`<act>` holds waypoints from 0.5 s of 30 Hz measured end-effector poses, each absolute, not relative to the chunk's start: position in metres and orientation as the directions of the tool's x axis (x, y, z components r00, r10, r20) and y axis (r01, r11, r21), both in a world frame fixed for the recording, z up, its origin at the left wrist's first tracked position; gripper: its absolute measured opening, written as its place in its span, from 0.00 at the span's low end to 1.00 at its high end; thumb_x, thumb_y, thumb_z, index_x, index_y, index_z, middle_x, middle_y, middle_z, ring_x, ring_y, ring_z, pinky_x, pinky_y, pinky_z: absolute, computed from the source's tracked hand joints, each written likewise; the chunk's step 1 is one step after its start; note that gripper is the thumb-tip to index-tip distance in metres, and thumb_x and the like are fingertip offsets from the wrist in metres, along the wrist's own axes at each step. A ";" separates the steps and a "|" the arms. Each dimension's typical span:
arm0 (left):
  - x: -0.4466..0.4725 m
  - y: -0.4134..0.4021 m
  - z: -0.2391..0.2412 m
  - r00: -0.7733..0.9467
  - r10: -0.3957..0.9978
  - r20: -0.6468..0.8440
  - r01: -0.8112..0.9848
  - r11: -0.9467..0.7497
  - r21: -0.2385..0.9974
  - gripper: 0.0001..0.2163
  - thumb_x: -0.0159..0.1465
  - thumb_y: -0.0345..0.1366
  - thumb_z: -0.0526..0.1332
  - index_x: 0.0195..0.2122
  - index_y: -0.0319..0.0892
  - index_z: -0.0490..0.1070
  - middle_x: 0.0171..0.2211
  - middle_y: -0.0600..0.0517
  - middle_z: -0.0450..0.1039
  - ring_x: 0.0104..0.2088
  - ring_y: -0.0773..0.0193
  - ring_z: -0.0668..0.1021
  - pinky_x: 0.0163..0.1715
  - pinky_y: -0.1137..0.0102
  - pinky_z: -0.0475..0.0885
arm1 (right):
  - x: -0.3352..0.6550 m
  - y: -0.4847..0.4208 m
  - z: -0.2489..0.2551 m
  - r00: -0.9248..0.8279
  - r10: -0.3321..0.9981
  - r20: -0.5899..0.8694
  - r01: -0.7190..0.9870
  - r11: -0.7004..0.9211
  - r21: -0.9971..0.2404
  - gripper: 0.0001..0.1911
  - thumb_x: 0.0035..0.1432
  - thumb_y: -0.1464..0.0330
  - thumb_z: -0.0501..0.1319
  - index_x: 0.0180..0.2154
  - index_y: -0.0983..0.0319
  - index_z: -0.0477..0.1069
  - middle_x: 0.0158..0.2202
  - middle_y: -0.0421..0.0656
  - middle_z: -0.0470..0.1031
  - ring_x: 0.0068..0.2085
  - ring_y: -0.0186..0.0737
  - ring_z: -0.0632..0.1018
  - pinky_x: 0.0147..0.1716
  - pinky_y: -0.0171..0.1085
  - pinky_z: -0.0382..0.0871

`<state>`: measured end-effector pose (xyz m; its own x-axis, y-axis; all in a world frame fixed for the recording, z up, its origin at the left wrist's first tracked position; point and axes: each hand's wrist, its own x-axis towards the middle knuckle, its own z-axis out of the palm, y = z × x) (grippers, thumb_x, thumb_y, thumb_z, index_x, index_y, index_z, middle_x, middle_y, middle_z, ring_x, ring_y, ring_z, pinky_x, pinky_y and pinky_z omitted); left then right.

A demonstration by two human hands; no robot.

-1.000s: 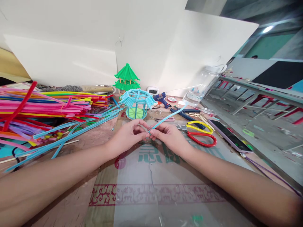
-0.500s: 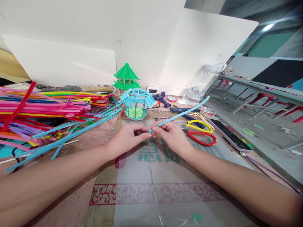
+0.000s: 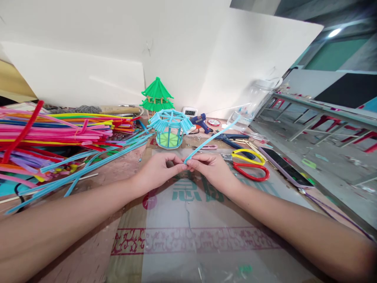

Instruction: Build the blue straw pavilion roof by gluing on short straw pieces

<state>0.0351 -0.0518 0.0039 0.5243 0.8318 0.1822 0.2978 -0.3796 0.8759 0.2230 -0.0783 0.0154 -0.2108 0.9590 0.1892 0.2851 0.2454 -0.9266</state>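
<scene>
At the middle of the counter (image 3: 120,175), above a clear plastic sheet (image 3: 206,243), a light blue pipe cleaner (image 3: 212,137) is held at its near end by both hands. The left hand (image 3: 159,172) and the right hand (image 3: 212,171) are brought together, knuckles almost touching. The fingers (image 3: 178,166) of the left are closed on the stem's tip, and those of the right (image 3: 193,164) are pinched on it just beside them. From this grip the stem is carried up and away to the far right, its free end raised above the counter near a clear bottle (image 3: 250,108).

Open room is found only toward the person, where the sheet is crossed by both forearms. To the left, the space is bounded by a heap of coloured pipe cleaners (image 3: 59,133), with loose blue stems fanned out close to the left wrist. Straight ahead, a blue pavilion model (image 3: 170,131) is set just beyond the hands, and a green pavilion model (image 3: 157,95) behind it against a white board (image 3: 88,74). To the right, red-and-yellow scissors (image 3: 250,167) are laid just beside the right hand, with a phone (image 3: 284,168) past them near the counter's right edge. Blue pliers (image 3: 232,139) and a glue gun (image 3: 202,122) are seen beneath the raised stem.
</scene>
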 end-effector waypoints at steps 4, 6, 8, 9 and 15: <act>0.036 -0.051 0.002 0.539 0.822 0.183 0.309 -0.395 0.865 0.13 0.61 0.45 0.60 0.31 0.39 0.76 0.29 0.52 0.77 0.30 0.66 0.74 0.28 0.73 0.66 | 0.223 -0.079 0.013 -0.194 0.968 0.158 0.201 0.196 -0.960 0.12 0.53 0.58 0.65 0.31 0.61 0.76 0.26 0.39 0.74 0.29 0.33 0.73 0.31 0.34 0.68; 0.036 -0.052 0.003 0.542 0.820 0.183 0.322 -0.404 0.856 0.13 0.61 0.44 0.60 0.32 0.40 0.76 0.30 0.52 0.77 0.30 0.65 0.75 0.29 0.73 0.67 | 0.222 -0.078 0.013 -0.195 0.968 0.158 0.162 0.190 -0.968 0.12 0.53 0.58 0.65 0.33 0.61 0.74 0.26 0.38 0.73 0.29 0.33 0.73 0.31 0.34 0.69; 0.037 -0.053 0.003 0.547 0.817 0.184 0.332 -0.413 0.848 0.12 0.61 0.43 0.60 0.31 0.40 0.76 0.29 0.52 0.77 0.30 0.65 0.75 0.29 0.73 0.67 | 0.222 -0.079 0.013 -0.204 0.965 0.163 0.156 0.197 -0.968 0.13 0.53 0.58 0.65 0.34 0.61 0.73 0.26 0.37 0.73 0.28 0.32 0.73 0.30 0.33 0.68; 0.037 -0.053 0.004 0.551 0.814 0.185 0.332 -0.417 0.846 0.12 0.61 0.43 0.60 0.30 0.40 0.76 0.29 0.52 0.77 0.29 0.65 0.75 0.29 0.73 0.67 | 0.222 -0.079 0.013 -0.210 0.964 0.165 0.165 0.202 -0.965 0.14 0.53 0.57 0.65 0.34 0.61 0.73 0.26 0.37 0.72 0.28 0.32 0.72 0.30 0.33 0.68; 0.038 -0.052 0.002 0.580 0.786 0.214 0.342 -0.473 0.812 0.11 0.61 0.41 0.60 0.29 0.41 0.76 0.27 0.54 0.76 0.29 0.66 0.75 0.28 0.74 0.67 | 0.223 -0.080 0.013 -0.228 0.954 0.196 0.249 0.252 -0.935 0.18 0.56 0.52 0.60 0.29 0.61 0.72 0.28 0.40 0.71 0.30 0.35 0.72 0.31 0.35 0.67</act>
